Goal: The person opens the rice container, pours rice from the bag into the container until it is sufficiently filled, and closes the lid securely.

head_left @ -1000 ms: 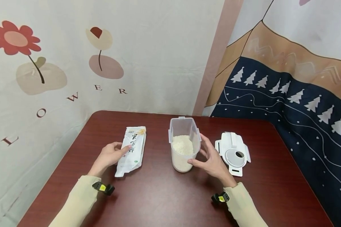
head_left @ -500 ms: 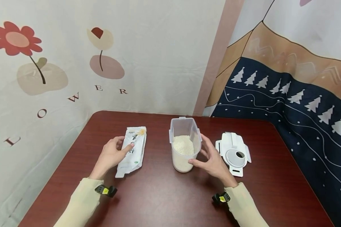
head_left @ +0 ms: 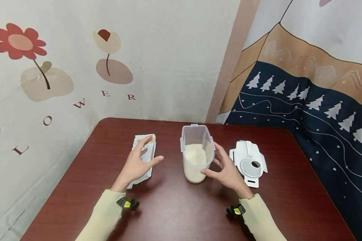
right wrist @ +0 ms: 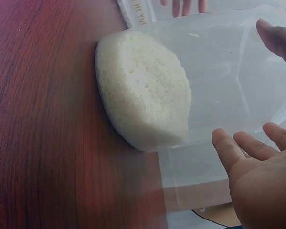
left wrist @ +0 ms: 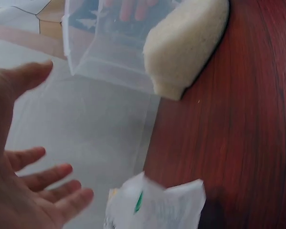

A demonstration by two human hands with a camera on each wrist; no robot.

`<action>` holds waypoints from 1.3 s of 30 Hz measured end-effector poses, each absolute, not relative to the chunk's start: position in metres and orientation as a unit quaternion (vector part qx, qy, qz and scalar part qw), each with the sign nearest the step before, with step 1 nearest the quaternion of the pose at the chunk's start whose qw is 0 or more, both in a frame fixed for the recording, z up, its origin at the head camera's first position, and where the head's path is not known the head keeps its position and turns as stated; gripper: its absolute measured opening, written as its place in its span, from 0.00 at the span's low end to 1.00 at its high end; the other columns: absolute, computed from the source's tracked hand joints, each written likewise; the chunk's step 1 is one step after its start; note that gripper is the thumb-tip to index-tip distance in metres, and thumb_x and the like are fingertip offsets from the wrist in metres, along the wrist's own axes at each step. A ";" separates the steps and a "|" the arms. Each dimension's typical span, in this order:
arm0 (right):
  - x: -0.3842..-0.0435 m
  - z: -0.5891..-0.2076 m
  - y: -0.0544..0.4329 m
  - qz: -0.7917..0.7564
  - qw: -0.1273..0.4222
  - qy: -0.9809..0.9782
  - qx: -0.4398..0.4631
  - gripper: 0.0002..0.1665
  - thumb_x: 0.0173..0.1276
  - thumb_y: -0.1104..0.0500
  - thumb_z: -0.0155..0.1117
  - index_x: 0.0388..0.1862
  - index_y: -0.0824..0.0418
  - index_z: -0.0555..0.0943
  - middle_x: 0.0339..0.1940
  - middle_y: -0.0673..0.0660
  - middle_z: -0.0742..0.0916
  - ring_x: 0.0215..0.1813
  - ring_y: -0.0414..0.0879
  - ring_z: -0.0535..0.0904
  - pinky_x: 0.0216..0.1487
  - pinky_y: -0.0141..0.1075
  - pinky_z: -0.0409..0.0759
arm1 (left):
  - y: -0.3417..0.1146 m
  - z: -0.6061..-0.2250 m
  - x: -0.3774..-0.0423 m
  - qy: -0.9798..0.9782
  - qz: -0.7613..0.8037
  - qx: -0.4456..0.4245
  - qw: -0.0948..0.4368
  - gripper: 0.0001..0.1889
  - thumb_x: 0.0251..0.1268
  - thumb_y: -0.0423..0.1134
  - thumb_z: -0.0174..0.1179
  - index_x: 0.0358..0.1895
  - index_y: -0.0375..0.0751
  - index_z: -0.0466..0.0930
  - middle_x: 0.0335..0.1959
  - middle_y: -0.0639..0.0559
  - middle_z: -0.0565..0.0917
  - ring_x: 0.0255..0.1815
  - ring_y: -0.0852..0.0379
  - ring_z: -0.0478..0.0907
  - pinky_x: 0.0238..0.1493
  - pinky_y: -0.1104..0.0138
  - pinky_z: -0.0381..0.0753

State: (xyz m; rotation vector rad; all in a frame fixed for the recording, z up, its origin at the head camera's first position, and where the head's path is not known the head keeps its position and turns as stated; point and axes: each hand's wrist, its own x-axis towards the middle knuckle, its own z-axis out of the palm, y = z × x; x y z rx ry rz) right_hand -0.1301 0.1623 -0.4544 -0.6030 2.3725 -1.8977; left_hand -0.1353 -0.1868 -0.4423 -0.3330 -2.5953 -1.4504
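A clear plastic container [head_left: 196, 134] stands upright on the table, partly filled with white rice [head_left: 195, 154]. My right hand [head_left: 227, 171] holds its right side, thumb at the front and fingers round the far side. The right wrist view shows fingertips against the clear wall [right wrist: 219, 57]. My left hand [head_left: 136, 168] hovers over a white printed bag [head_left: 149, 154] lying flat, partly hiding it. Its thumb and fingers are spread with nothing between them. In the left wrist view, the left hand [left wrist: 33, 191] is apart from both the bag [left wrist: 154, 207] and the container.
A white lid [head_left: 245, 150] with side clips and a round dark opening lies right of the container. The dark red table [head_left: 175, 214] meets a pale printed curtain [head_left: 169, 67] at the back and a navy tree-patterned one [head_left: 277, 103] at the right.
My left hand has moved off the bag's left side, rightward and over it, with fingers spreading. The right hand stays at the container.
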 end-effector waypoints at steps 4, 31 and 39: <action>-0.130 -0.453 0.163 -0.611 0.025 0.767 -0.195 0.60 0.58 0.59 0.82 0.83 0.45 0.56 0.82 0.54 0.66 0.81 0.55 0.64 0.75 0.48 0.70 | -0.173 -0.447 -0.135 -0.841 -0.510 -0.155 0.088 0.48 0.58 0.46 0.77 0.80 0.56 0.59 0.79 0.52 0.67 0.80 0.50 0.62 0.76 0.51 0.71; -0.129 -0.453 0.163 -0.604 0.022 0.771 -0.198 0.60 0.58 0.58 0.82 0.83 0.43 0.56 0.82 0.54 0.67 0.80 0.55 0.66 0.75 0.47 0.71 | -0.110 -0.477 -0.150 -0.733 -0.624 -0.272 0.014 0.57 0.51 0.31 0.80 0.82 0.54 0.53 0.80 0.42 0.64 0.80 0.44 0.64 0.76 0.49 0.69; -0.128 -0.449 0.164 -0.589 0.022 0.783 -0.199 0.60 0.58 0.56 0.82 0.83 0.44 0.56 0.80 0.56 0.69 0.78 0.56 0.69 0.73 0.48 0.73 | -0.099 -0.479 -0.148 -0.707 -0.657 -0.262 0.019 0.56 0.52 0.28 0.78 0.82 0.48 0.53 0.80 0.35 0.62 0.79 0.35 0.63 0.74 0.55 0.74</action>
